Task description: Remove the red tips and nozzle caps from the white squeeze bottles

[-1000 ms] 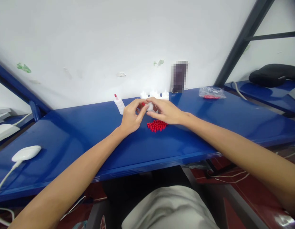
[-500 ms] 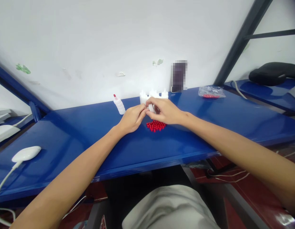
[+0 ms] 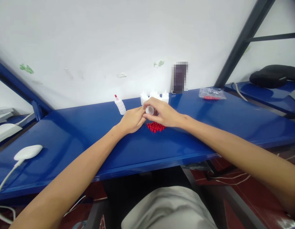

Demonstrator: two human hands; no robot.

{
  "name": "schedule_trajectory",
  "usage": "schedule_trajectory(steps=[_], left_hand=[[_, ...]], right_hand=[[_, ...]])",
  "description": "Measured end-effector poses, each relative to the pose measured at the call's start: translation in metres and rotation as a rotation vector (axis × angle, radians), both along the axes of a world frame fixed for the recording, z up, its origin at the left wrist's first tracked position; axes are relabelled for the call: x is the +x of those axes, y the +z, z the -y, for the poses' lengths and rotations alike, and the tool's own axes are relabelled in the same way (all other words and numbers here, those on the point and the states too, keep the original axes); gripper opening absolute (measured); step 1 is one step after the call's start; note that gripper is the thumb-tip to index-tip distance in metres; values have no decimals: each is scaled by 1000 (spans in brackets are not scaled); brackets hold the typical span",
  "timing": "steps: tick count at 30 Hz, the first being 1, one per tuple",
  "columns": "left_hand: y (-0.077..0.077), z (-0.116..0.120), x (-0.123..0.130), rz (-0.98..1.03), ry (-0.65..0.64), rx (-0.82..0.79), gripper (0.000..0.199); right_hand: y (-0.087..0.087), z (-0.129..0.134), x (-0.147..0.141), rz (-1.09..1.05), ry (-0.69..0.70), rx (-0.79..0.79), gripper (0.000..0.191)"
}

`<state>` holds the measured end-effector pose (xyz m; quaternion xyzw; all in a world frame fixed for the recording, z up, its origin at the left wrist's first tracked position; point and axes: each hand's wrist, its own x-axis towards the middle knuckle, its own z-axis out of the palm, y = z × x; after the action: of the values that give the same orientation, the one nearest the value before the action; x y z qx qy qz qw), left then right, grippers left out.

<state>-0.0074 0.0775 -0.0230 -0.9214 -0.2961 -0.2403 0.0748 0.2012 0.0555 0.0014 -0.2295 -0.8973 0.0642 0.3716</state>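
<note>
My right hand is closed around a white nozzle cap, gripped between thumb and fingers. Its round, hollow underside faces me. Against its left side press the fingers of my left hand, closed together; whatever they pinch is hidden. Just below the hands lies a loose pile of small red tip caps on the blue table. Behind my hands stand several white nozzle caps, partly covered by my right hand. To the left is an upright white squeeze bottle with a red tip.
A clear plastic bag with red pieces lies at the back right of the blue table. A dark pixelated object leans on the wall. At the left sits a white device with a cable.
The nozzle cap has turned in my right hand, from side-on to showing its hollow underside. Both hands stay together over the same spot.
</note>
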Motion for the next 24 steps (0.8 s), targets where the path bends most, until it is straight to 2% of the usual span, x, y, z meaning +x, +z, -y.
schedule_trajectory(steps=[3,7,12,17,21,24], left_hand=[[-1,1,3,25,63,-10,33],[2,8,9,9,179,-23,31],[5,13,12,1,225,-28,29],[9,7,1,104,365,-14,22],[8,3,-1,169,264,-42,23],[4,2,4,113,154,-98,25]], right_hand=[[1,1,-1,27,47,-50,24],[2,-1,0,77,32,-109,36],[-2,-4,0,131,72,-93,29],[-2,-5,-2,15,11,-42,30],[-1,-12,5,-126,-109,67,28],[0,-18,14,-208,-204,96,28]])
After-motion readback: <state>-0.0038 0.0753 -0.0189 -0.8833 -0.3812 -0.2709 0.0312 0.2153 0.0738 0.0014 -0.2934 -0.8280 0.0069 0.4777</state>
